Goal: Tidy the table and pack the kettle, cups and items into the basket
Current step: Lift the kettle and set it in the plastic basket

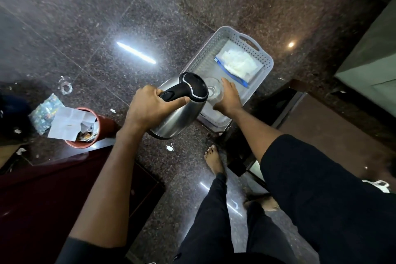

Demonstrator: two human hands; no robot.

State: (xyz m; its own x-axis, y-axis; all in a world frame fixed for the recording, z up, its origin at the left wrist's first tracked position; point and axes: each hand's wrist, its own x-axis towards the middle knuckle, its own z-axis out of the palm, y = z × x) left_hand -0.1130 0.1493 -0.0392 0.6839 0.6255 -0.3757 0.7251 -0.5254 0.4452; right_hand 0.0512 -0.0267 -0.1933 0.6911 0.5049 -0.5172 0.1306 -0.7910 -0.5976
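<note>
**Kettle held at the basket's near edge**

A dark speckled stone floor (pixel 150 17) fills most of the view, with the person's black-clad legs and a bare foot (pixel 214 162) at the bottom. A dark red-brown table (pixel 53 178) edge sits at lower left.

The pale perforated plastic basket (pixel 205 49) rests on a dark low stand to the right of centre, its cut-out handle at the far end. Inside, at the far end, lies a clear zip bag (pixel 237 66) with a blue seal, holding white contents.

The steel kettle (pixel 182 118) — black lid and black handle — hangs tilted over the basket's near-left corner. The left hand (pixel 147 107) grips its handle, fingers wrapped round and the thumb lying along the top.

A reddish-brown bin (pixel 105 124) stands at left, stuffed with white paper and scraps; a patterned packet (pixel 45 111) lies against it.

The right hand (pixel 230 97) reaches into the basket, fingers curled round the side of a clear glass cup (pixel 212 91) — seen from above, just beside the kettle's lid.

Small white scraps (pixel 170 147) lie scattered on the floor.
</note>
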